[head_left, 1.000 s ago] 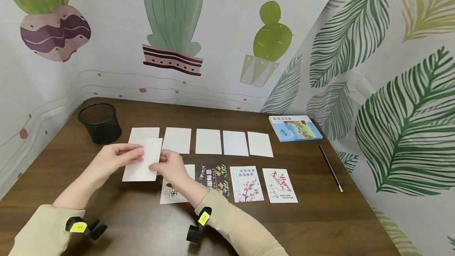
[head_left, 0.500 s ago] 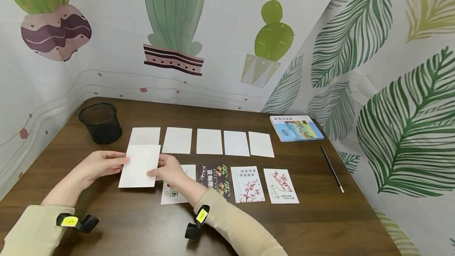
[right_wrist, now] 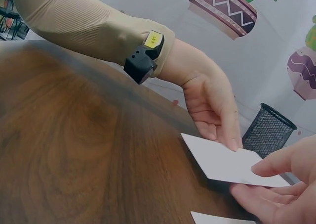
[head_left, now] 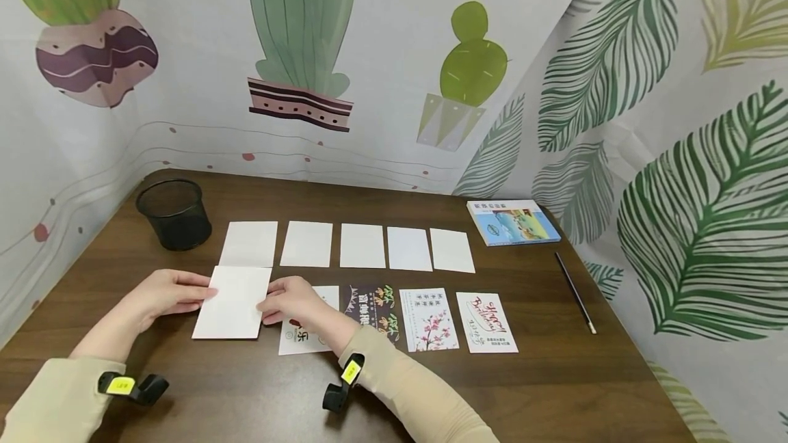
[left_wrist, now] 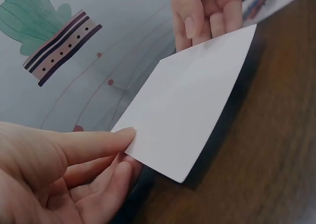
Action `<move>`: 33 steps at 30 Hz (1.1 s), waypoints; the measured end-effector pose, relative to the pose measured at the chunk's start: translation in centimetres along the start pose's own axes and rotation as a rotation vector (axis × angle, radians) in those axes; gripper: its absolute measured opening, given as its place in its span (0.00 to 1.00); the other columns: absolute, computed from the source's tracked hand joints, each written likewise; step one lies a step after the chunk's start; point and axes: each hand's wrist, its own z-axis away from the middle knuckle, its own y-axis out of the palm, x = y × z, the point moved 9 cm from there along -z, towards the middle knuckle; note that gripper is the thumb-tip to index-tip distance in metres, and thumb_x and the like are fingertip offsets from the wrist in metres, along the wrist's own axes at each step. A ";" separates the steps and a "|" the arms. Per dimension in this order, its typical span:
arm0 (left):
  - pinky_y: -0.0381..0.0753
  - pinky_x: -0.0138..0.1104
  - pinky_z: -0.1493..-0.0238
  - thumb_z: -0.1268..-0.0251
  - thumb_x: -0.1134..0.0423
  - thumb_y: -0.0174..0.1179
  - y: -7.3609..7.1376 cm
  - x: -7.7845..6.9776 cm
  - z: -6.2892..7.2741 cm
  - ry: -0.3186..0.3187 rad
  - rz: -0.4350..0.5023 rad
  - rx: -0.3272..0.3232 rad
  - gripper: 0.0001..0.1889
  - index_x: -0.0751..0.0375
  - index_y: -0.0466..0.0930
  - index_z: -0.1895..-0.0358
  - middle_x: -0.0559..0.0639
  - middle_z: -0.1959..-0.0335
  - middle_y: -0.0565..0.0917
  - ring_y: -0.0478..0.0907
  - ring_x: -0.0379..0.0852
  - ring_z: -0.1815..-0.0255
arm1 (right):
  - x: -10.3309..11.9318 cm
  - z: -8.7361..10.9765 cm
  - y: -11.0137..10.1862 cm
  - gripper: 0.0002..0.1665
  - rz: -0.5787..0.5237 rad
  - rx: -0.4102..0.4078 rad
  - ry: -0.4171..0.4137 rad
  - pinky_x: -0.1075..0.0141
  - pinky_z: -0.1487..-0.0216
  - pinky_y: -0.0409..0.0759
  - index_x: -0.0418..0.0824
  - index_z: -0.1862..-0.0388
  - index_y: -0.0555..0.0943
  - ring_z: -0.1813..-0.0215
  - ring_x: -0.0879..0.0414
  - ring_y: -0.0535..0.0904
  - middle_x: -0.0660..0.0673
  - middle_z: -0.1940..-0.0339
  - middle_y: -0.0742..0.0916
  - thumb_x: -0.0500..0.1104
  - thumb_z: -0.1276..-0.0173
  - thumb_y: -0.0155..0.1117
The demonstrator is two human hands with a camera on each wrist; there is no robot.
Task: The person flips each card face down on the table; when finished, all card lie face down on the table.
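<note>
Both hands hold a blank white card [head_left: 232, 305] low over the front left of the table. My left hand [head_left: 174, 298] pinches its left edge, thumb on top and fingers beneath, as the left wrist view shows. On the opposite edge my right hand [head_left: 297, 304] pinches it the same way, thumb uppermost in the right wrist view. The held card's far edge meets the near edge of another white card [head_left: 249, 243] in the head view. Under the right hand lies a printed card [head_left: 308, 339], partly hidden by it.
More white cards [head_left: 362, 246] lie in a back row. Right of my right hand are a dark printed card [head_left: 372, 310], a blossom card [head_left: 428, 320] and a birthday card [head_left: 485, 322]. A black mesh pen holder [head_left: 178, 221], a book [head_left: 512, 223] and a pencil [head_left: 575, 292] lie farther out.
The held card has come down and toward me, uncovering more of the white card behind it. My left hand shifted from over the card's face to its left edge.
</note>
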 end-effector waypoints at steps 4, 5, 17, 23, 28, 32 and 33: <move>0.85 0.28 0.63 0.39 0.63 0.68 -0.1 0.2 0.1 0.003 -0.029 -0.022 0.27 0.85 0.74 0.47 0.41 0.68 0.84 0.81 0.32 0.70 | -0.1 0.2 -0.1 0.21 0.021 0.012 0.009 0.61 0.61 0.87 0.24 0.46 0.75 0.63 0.44 0.88 0.32 0.63 0.88 0.28 0.38 0.63; 0.85 0.28 0.64 0.40 0.62 0.68 -0.1 0.2 0.1 0.003 -0.041 -0.029 0.27 0.85 0.74 0.47 0.41 0.68 0.84 0.81 0.32 0.70 | -0.1 0.2 -0.2 0.21 0.025 0.013 0.008 0.61 0.61 0.87 0.24 0.46 0.75 0.62 0.43 0.88 0.31 0.62 0.88 0.28 0.38 0.63; 0.84 0.26 0.68 0.44 0.59 0.72 -0.8 -0.2 0.2 -0.025 -0.180 -0.125 0.28 0.84 0.78 0.52 0.44 0.71 0.84 0.81 0.33 0.73 | 0.0 0.4 -0.6 0.18 0.044 0.023 0.014 0.63 0.61 0.87 0.25 0.48 0.78 0.60 0.41 0.88 0.31 0.63 0.88 0.29 0.37 0.63; 0.84 0.27 0.69 0.49 0.56 0.75 -1.1 -0.3 0.4 -0.030 -0.234 -0.165 0.29 0.81 0.80 0.53 0.51 0.67 0.85 0.80 0.34 0.74 | -0.1 0.5 -0.9 0.16 0.076 0.016 0.026 0.63 0.62 0.87 0.27 0.49 0.79 0.61 0.43 0.88 0.34 0.65 0.89 0.30 0.36 0.63; 0.83 0.27 0.71 0.52 0.54 0.76 -1.4 -0.6 0.6 -0.030 -0.289 -0.205 0.30 0.78 0.82 0.54 0.54 0.65 0.85 0.80 0.34 0.75 | -0.1 0.6 -0.8 0.17 0.070 0.033 0.017 0.64 0.62 0.87 0.26 0.48 0.79 0.61 0.42 0.88 0.33 0.64 0.89 0.30 0.36 0.63; 0.82 0.26 0.71 0.51 0.53 0.76 -1.6 -0.7 0.9 -0.031 -0.299 -0.217 0.30 0.78 0.82 0.54 0.47 0.72 0.86 0.81 0.35 0.75 | 0.2 0.8 -1.0 0.18 0.078 0.063 0.010 0.64 0.60 0.87 0.26 0.47 0.78 0.60 0.43 0.88 0.33 0.63 0.89 0.31 0.36 0.63; 0.82 0.26 0.71 0.50 0.53 0.75 -1.6 -0.8 1.0 -0.025 -0.305 -0.221 0.30 0.78 0.82 0.53 0.46 0.73 0.86 0.81 0.35 0.75 | 0.3 0.9 -1.1 0.18 0.080 0.071 0.007 0.63 0.59 0.87 0.26 0.47 0.78 0.60 0.44 0.88 0.33 0.62 0.89 0.31 0.36 0.63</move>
